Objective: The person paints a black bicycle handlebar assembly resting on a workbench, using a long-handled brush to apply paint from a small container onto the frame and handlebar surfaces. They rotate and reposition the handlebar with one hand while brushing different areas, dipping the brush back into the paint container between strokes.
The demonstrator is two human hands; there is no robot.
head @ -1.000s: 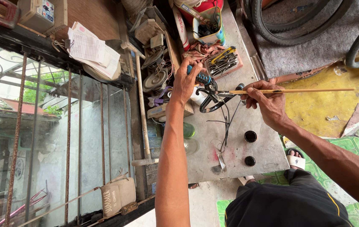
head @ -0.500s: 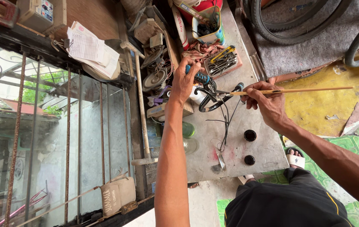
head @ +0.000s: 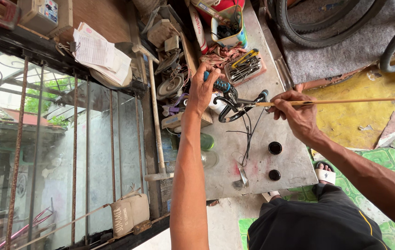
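A black bicycle handlebar (head: 234,109) with blue grips lies on the grey workbench (head: 290,162). My left hand (head: 202,90) is closed around its left blue grip (head: 219,84). My right hand (head: 297,113) pinches a long thin wooden stick (head: 336,101) like a brush, its tip touching the handlebar near the right grip (head: 263,94). Black cables (head: 247,134) hang from the bar across the bench.
Two small black round lids (head: 275,148) sit on the bench near a small blade (head: 244,175). A tray of tools (head: 244,67), a cut plastic container (head: 227,23), a tyre (head: 327,28), papers (head: 98,55) and a barred window (head: 68,153) surround the bench.
My right hand has shifted slightly with the stick; its tip stays at the handlebar. My left hand keeps its hold on the grip.
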